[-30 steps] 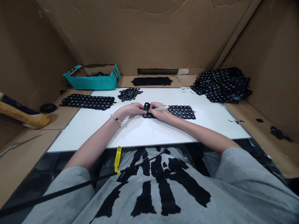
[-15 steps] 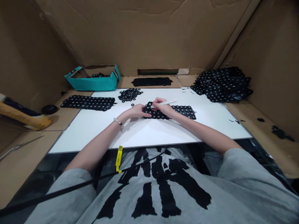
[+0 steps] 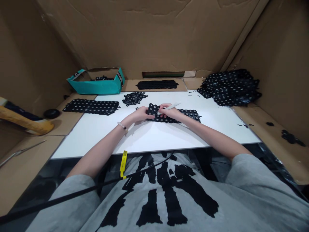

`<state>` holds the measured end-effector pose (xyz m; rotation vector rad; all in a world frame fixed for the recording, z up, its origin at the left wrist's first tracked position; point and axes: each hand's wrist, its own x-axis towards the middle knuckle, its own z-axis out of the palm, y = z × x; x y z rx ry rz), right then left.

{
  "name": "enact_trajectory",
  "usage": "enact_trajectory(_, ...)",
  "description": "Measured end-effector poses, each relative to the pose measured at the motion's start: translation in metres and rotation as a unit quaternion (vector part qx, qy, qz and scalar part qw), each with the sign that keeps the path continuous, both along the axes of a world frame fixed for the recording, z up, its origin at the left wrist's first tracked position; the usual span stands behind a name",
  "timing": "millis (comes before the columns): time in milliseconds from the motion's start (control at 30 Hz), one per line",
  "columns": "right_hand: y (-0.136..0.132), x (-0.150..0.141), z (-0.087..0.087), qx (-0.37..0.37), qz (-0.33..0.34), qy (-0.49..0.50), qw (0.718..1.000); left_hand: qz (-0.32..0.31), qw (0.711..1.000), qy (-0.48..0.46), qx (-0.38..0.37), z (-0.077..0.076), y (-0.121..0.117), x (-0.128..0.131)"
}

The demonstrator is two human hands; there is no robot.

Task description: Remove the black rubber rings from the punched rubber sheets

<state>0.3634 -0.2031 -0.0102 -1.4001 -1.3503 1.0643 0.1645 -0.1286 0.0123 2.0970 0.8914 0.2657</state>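
My left hand (image 3: 142,114) is closed on the left end of a black sheet of round rubber pieces (image 3: 152,110), thumb in front. That end is bent up off the white board (image 3: 96,138). In my right hand (image 3: 167,111) is a slim white pen-like tool (image 3: 174,105), its back end pointing up to the right and its tip near the raised part of the sheet. The rest of the sheet (image 3: 191,114) stretches right, partly behind my right hand and wrist. Behind my left hand lies a heap of loose black rings (image 3: 134,98).
A teal box (image 3: 96,86) holding more black pieces stands at the back left. Similar black sheets lie at the left (image 3: 93,106) and the back (image 3: 157,84). A large pile of sheets (image 3: 230,87) is at the right. Metal scissors (image 3: 21,151) lie at the left edge.
The sheet's left end has been lifted and bent up between my hands. The white tool has swung from nearly level to slanting upward. A loose ring has shown up near my left hand.
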Motion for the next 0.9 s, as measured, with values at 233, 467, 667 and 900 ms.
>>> enact_trajectory(233, -0.003, -0.001, -0.007, 0.040, -0.010, -0.057, 0.998, 0.049, 0.996, -0.019, -0.070, -0.001, -0.002, 0.001)
enact_trajectory(467, -0.011, -0.012, 0.000, 0.197, -0.023, -0.209, 0.958, 0.073, 0.990, 0.006, -0.121, -0.003, 0.005, -0.001)
enact_trajectory(667, -0.009, -0.009, 0.006, 0.106, -0.003, -0.183, 0.977, 0.042, 0.985, -0.027, -0.164, -0.006, 0.012, -0.001)
enact_trajectory(900, -0.008, -0.013, 0.004, 0.160, -0.016, -0.213, 0.964, 0.030, 0.980, -0.038, -0.192, -0.016, 0.021, -0.002)
